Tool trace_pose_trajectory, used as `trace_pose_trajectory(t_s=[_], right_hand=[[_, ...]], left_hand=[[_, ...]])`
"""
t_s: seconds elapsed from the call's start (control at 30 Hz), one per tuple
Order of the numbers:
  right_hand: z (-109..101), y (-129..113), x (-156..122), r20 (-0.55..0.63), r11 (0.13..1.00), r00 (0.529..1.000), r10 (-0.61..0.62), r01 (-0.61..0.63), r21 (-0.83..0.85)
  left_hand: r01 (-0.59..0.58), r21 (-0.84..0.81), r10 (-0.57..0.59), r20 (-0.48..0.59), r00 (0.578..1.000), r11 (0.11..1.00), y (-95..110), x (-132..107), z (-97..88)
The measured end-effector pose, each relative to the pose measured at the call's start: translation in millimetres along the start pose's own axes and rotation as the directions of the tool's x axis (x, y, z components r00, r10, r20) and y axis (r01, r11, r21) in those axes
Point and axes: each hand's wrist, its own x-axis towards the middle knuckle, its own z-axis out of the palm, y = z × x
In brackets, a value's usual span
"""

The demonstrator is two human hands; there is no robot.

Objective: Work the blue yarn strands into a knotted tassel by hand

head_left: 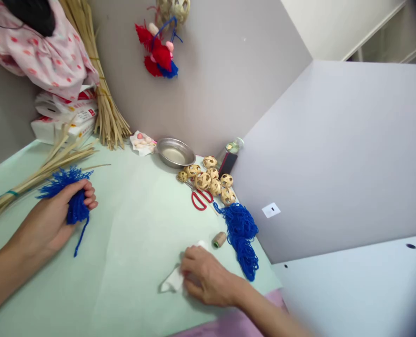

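On the left, my left hand (60,210) is closed around a blue yarn tassel (77,206). Its frayed cut ends fan out above the fist, and one strand hangs below. My right hand (208,276) is low over the table, its fingers curled onto a crumpled white tissue (173,281); the fingertips are partly hidden. Just beyond that hand lies a small spool of brown thread (219,239). A hank of blue yarn (241,229) stretches along the table's right edge. Red-handled scissors (199,200) rest above it, their blades partly under woven balls.
Several woven strip balls (203,180) cluster by a metal bowl (175,152) at the back. A bottle (233,146) and a dark phone (228,164) stand against the partition. Long dry strips (35,175) lie at left; another bundle (106,107) leans upright. Red and blue tassels (160,54) hang above.
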Motion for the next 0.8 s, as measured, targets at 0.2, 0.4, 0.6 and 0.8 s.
trace_pose_trajectory(t_s=[0.2,0.4,0.6,0.8], right_hand=[[-35.1,15.2,-21.6,-0.009,0.861,0.934,0.358,-0.334,-0.383],[-41.5,-27.4,33.8,-0.320,0.937,0.933,0.167,-0.251,-0.242],[-31.8,-59.8,114.0,-0.395,0.911,0.908,0.137,0.041,0.411],[-5.2,-54.3,151.7,-0.361,0.732,0.881,0.306,0.025,0.681]], left_hand=[[0.073,0.040,-0.075,0.066,0.995,0.997,-12.1,-1.0,-0.4],[0.175,0.129,-0.196,0.180,0.964,0.976,-30.6,-4.7,-3.2],[0.254,0.169,-0.286,0.198,0.938,0.952,-44.2,-8.0,-6.1],[0.296,0.118,-0.315,0.204,0.927,0.948,-56.5,-10.6,-8.2]])
